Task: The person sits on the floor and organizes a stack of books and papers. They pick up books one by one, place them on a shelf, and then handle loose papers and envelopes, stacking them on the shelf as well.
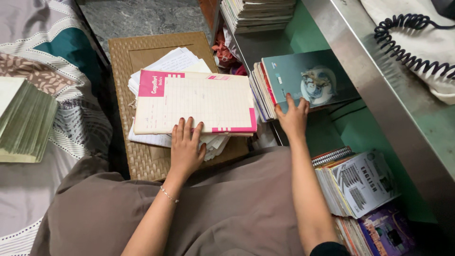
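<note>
The left hand (186, 146) lies flat, fingers a little spread, on the pink notebook (196, 102) — this one tops a pile of papers (170, 64) on a woven stool (142, 52). The right hand (294, 116) rests on the teal book (308, 78), fingers spread on its cover, thumb at the edge; perhaps it grips, this is not clear. The book tops a stack (259, 92) on the green shelf (360, 128). More books (360, 182) lie nearer — 1 bed (61, 57) stands left.
</note>
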